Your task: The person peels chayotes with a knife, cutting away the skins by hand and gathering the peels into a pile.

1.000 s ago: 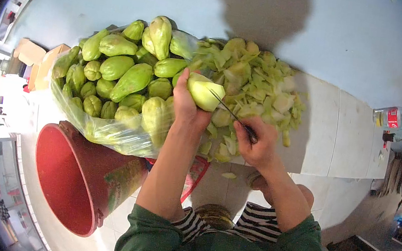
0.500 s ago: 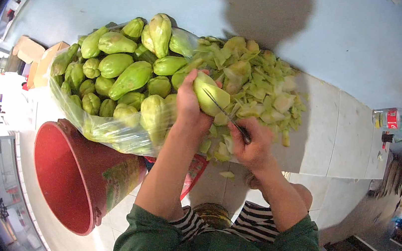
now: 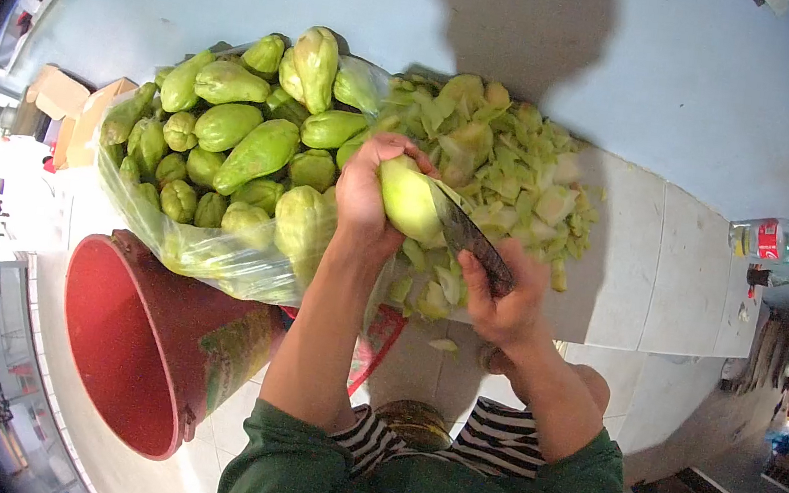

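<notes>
My left hand is closed around a pale, partly peeled chayote, its fingers wrapped over the top end. A knife with a broad dark blade is gripped in my right hand. The blade's edge touches the right side of the chayote, its flat face turned towards me. Behind both hands lies a heap of green peelings. To the left, a clear plastic bag is full of whole green chayotes.
A red bucket stands tilted at the lower left, its mouth facing left. Cardboard boxes are behind it. A plastic bottle with a red label lies at the far right of the tiled ledge, against the blue wall.
My right hand has moved slightly right and down, and the knife has turned so its broad blade face shows. The chayote has shifted slightly in my left hand.
</notes>
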A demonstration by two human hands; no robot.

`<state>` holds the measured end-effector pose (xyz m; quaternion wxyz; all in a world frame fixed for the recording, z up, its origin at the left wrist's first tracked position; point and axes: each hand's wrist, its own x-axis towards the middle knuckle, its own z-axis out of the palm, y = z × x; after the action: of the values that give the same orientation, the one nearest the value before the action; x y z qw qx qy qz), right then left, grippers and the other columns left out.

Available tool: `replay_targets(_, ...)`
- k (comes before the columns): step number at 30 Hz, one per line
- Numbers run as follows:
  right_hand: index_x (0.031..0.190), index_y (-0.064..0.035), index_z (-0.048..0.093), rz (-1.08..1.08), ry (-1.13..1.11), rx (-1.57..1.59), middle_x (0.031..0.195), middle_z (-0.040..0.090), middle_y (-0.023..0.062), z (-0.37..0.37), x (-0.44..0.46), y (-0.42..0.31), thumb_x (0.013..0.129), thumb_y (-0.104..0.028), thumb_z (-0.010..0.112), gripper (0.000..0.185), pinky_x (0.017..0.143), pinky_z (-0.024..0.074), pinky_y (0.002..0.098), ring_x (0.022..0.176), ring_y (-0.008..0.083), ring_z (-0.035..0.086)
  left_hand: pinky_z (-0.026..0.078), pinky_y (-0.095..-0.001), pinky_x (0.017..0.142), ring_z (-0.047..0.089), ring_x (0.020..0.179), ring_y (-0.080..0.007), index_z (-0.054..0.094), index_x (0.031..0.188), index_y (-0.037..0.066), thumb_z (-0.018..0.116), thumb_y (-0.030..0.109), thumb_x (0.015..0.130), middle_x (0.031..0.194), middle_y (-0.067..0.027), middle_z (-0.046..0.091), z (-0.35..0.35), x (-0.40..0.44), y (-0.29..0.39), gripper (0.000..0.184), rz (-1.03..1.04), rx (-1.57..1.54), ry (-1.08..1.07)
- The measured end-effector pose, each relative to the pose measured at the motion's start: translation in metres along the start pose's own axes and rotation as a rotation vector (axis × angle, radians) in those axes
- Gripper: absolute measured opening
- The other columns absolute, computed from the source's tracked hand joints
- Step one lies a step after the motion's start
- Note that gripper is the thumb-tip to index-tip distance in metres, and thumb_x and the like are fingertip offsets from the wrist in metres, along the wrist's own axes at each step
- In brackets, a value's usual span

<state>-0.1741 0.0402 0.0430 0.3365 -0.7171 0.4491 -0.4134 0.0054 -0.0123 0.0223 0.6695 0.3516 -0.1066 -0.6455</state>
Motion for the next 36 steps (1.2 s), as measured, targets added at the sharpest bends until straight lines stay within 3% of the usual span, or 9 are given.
replay_targets(11,0.081,-0.0066,0.059,-0.054,0.013,0.007,0.058,0.055,0.0105,0.006,-0.005,0.005,0.081,-0.013,0.067,0.01,0.045,0.0424,0.0352,0.046,0.0273,0.056,0.047,-0.0449,0.062,0.052,0.064,-0.0283,0.05,0.086,0.007,0.052,0.024,0.079,0.073,-0.0127,0.052,0.002,-0.001,-0.001,0.018,0.064,0.057,-0.148)
replay_targets(14,0.081,-0.0062,0.057,-0.23,0.08,-0.074,0.057,0.055,0.0108,0.011,-0.008,0.01,0.081,-0.012,0.067,0.012,0.044,0.0424,0.0366,0.046,0.0292,0.056,0.047,-0.0449,0.062,0.052,0.064,-0.0281,0.05,0.086,0.007,0.051,0.024,0.079,0.072,-0.0129,0.051,0.005,-0.005,-0.006,0.018,-0.104,-0.156,-0.1)
replay_targets(17,0.081,-0.0058,0.056,0.011,0.025,-0.068,0.057,0.054,0.0121,0.011,-0.006,-0.003,0.082,-0.011,0.065,0.011,0.045,0.0423,0.0372,0.047,0.0308,0.056,0.048,-0.0386,0.059,0.056,0.064,-0.0283,0.052,0.085,0.002,0.05,0.017,0.077,0.072,-0.016,0.056,0.007,-0.002,-0.001,0.018,0.089,0.159,-0.093)
replay_targets(20,0.079,-0.0051,0.053,-0.084,0.059,-0.034,0.056,0.053,0.0133,0.015,-0.004,0.0,0.084,-0.009,0.063,0.013,0.045,0.0413,0.0368,0.047,0.0311,0.056,0.048,-0.0372,0.061,0.056,0.065,-0.0265,0.054,0.083,0.0,0.05,0.015,0.076,0.072,-0.0146,0.056,0.009,-0.007,-0.008,0.017,-0.086,-0.168,-0.104)
replay_targets(24,0.077,-0.0049,0.051,-0.059,0.069,-0.041,0.055,0.052,0.0139,0.018,-0.006,0.001,0.085,-0.01,0.063,0.015,0.045,0.0414,0.0366,0.047,0.0309,0.057,0.047,-0.0446,0.064,0.053,0.065,-0.0308,0.05,0.088,0.007,0.05,0.023,0.078,0.071,-0.0142,0.053,0.004,-0.001,-0.015,0.019,-0.079,-0.074,-0.036)
replay_targets(27,0.085,0.0003,0.057,-0.034,0.083,-0.015,0.063,0.058,0.0111,0.019,-0.006,0.007,0.084,-0.004,0.064,0.009,0.05,0.0427,0.0299,0.052,0.0177,0.056,0.047,-0.0441,0.064,0.053,0.065,-0.0312,0.051,0.087,0.006,0.05,0.024,0.078,0.072,-0.0143,0.054,-0.003,0.006,-0.015,0.02,0.069,0.153,-0.018)
replay_targets(29,0.082,-0.0041,0.053,-0.01,0.041,-0.008,0.059,0.055,0.0156,0.018,-0.007,0.012,0.084,-0.009,0.062,0.011,0.046,0.0423,0.0378,0.049,0.0319,0.058,0.048,-0.0443,0.064,0.053,0.065,-0.0315,0.051,0.088,0.005,0.05,0.024,0.078,0.073,-0.0154,0.055,0.0,0.002,-0.014,0.022,0.034,0.076,-0.021)
replay_targets(32,0.083,-0.0038,0.052,-0.045,0.071,0.021,0.061,0.056,0.0168,0.019,-0.004,0.003,0.085,-0.01,0.062,0.012,0.047,0.0426,0.0385,0.052,0.0341,0.058,0.048,-0.0451,0.064,0.054,0.066,-0.0322,0.051,0.089,0.005,0.049,0.024,0.078,0.073,-0.0163,0.055,0.015,-0.009,-0.015,0.023,-0.139,-0.107,0.052)
replay_targets(36,0.09,-0.0013,0.057,0.004,0.024,-0.041,0.066,0.059,0.0134,0.015,-0.002,0.002,0.083,-0.005,0.063,0.01,0.052,0.044,0.0314,0.053,0.0236,0.057,0.049,-0.0458,0.064,0.054,0.066,-0.0332,0.051,0.088,0.005,0.05,0.025,0.077,0.073,-0.0163,0.055,0.006,0.0,-0.011,0.022,0.068,0.209,0.014)
